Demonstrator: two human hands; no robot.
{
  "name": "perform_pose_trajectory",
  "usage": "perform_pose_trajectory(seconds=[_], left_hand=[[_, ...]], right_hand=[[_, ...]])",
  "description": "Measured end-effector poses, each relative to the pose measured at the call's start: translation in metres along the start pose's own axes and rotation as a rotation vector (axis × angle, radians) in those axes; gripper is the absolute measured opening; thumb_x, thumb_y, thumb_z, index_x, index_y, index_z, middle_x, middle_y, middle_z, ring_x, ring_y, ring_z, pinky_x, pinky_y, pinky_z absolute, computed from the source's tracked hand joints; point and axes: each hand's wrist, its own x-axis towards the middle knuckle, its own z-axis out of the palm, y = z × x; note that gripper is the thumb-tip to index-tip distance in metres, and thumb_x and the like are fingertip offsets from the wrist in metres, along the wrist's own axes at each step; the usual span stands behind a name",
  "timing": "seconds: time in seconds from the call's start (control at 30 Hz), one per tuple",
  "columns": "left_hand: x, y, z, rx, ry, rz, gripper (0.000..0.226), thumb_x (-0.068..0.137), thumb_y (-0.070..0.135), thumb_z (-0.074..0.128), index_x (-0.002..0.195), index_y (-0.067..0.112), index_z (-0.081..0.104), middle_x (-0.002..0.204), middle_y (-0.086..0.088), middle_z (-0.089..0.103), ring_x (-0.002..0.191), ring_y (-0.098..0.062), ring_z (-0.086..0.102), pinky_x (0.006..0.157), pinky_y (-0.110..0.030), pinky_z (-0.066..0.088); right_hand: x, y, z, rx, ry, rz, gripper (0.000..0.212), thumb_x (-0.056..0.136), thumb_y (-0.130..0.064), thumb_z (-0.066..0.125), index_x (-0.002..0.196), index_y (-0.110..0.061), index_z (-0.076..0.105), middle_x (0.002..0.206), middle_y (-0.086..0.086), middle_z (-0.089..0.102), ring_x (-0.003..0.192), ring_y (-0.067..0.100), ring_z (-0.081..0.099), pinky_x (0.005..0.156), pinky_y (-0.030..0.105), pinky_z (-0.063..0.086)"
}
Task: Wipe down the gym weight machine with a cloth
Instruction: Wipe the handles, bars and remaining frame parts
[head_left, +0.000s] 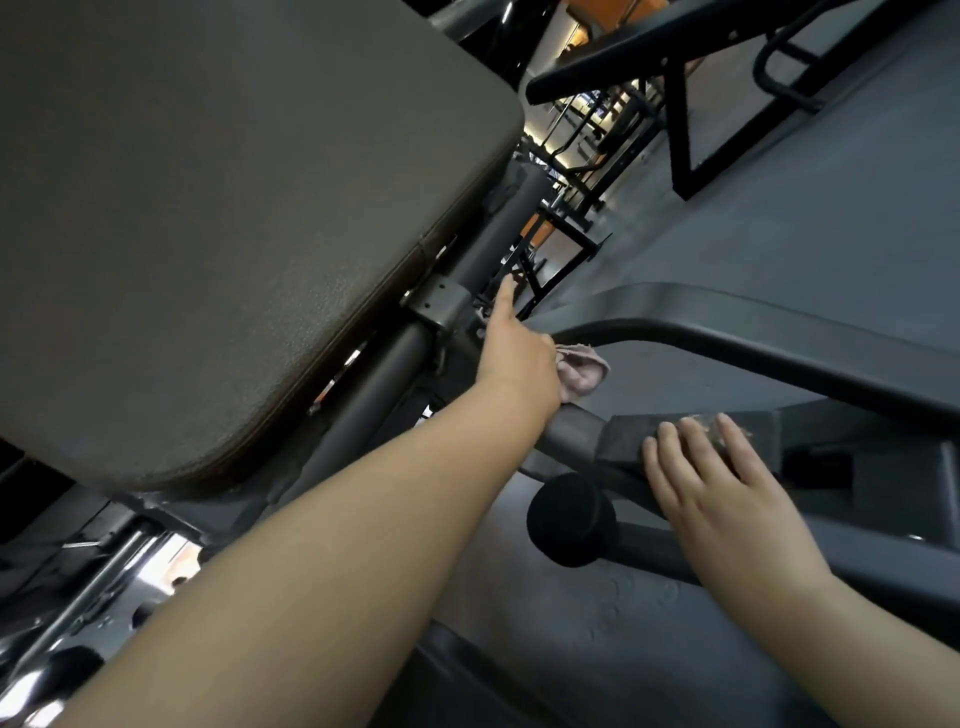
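The left hand (514, 358) grips a pink cloth (740, 370) against the curved frame bar (779, 332) beside the seat pad (208, 208). The right hand (727, 488) rests flat, fingers straight, on a block below that bar. Wiping seems underway; next the cloth likely needs sliding along the bar.

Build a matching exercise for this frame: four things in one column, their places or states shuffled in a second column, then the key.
1. pale pink cloth
2. left hand
3. right hand
4. round black foam roller end

A. flat on the dark block
B. index finger extended
C. bunched beyond the left hand
D. just left of the right hand

Pairs: 1-C, 2-B, 3-A, 4-D
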Motion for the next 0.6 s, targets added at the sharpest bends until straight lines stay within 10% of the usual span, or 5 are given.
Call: perform_pose_trajectory(seconds=[0.07,0.2,0.37,0.5,0.6], left_hand=[[0.002,0.002,-0.002,-0.028,-0.019,0.019,0.045,0.100,0.034,0.021,0.136,0.017,0.043,0.122,-0.001,0.060,0.128,-0.029,0.044,0.112,-0.053,-0.015],[-0.008,-0.013,0.014,-0.108,0.149,0.026,0.045,0.100,0.041,0.022,0.136,0.024,0.043,0.103,-0.003,0.062,0.109,-0.029,0.054,0.111,-0.051,-0.017],[-0.012,-0.032,0.013,-0.084,0.186,-0.010,0.048,0.099,0.043,0.017,0.130,0.021,0.047,0.101,-0.005,0.063,0.105,-0.028,0.055,0.112,-0.048,-0.017],[0.002,-0.019,0.004,-0.099,0.095,-0.044,0.048,0.100,0.040,0.016,0.122,0.023,0.055,0.096,0.001,0.065,0.103,-0.024,0.057,0.111,-0.047,-0.019],[0.006,-0.002,0.000,-0.030,0.038,0.045,0.043,0.101,0.038,0.020,0.121,0.025,0.055,0.100,0.004,0.065,0.109,-0.023,0.057,0.109,-0.050,-0.021]], right_hand=[[0.003,-0.004,-0.004,-0.067,0.027,0.001,0.059,0.070,-0.004,0.037,0.121,0.025,0.047,0.118,0.045,0.049,0.108,0.059,0.051,0.114,0.049,-0.005],[0.000,0.003,-0.025,-0.150,-0.262,-0.049,0.062,0.087,-0.007,0.010,0.135,0.012,-0.023,0.152,0.032,-0.001,0.141,0.047,0.003,0.098,0.055,-0.031],[0.001,0.002,-0.008,-0.182,-0.142,-0.057,0.067,0.078,-0.014,0.014,0.133,0.015,-0.012,0.149,0.035,0.016,0.138,0.049,0.019,0.093,0.056,-0.036],[0.003,0.002,-0.008,-0.133,-0.179,0.000,0.066,0.064,-0.015,0.047,0.124,0.012,0.053,0.120,0.033,0.058,0.112,0.048,0.055,0.114,0.053,-0.003],[0.001,0.005,-0.012,-0.074,-0.145,0.027,0.068,0.070,-0.016,0.037,0.133,0.010,0.044,0.130,0.033,0.050,0.120,0.047,0.049,0.115,0.052,0.001]])
